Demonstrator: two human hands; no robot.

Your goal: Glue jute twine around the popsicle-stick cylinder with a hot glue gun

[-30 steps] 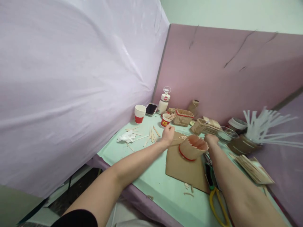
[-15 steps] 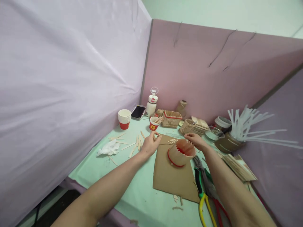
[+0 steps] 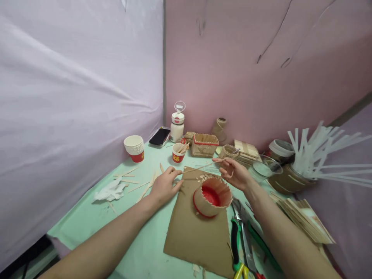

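At the left, a stack of paper cups (image 3: 134,148) stands behind crumpled tissue (image 3: 109,191) and scattered wooden strips (image 3: 146,186). The person's left forearm slants up from the lower left, and the left hand (image 3: 165,186) is low over the table (image 3: 145,236), back upward, its fingers bent and pointing right. Its index fingertip meets the near end of a thin cord (image 3: 200,168); whether the fingers are closed on it cannot be told. Beyond stand a white bottle (image 3: 177,128) and a red-and-white cup (image 3: 178,154) holding sticks.

The cord runs nearly straight, rising to the right above the cardboard (image 3: 197,240), behind a round wooden container (image 3: 209,201) with a jagged rim and red interior, which sits on the cardboard. The right hand (image 3: 235,174) is raised, palm turned inward, with the index finger reaching left and the other fingers curled; it pinches the cord's other end. The right forearm slopes down to the lower right, passing over green-handled pliers (image 3: 263,244). Scissors (image 3: 242,232) lie beside the cardboard, and white strips (image 3: 314,155) fan out at the far right.
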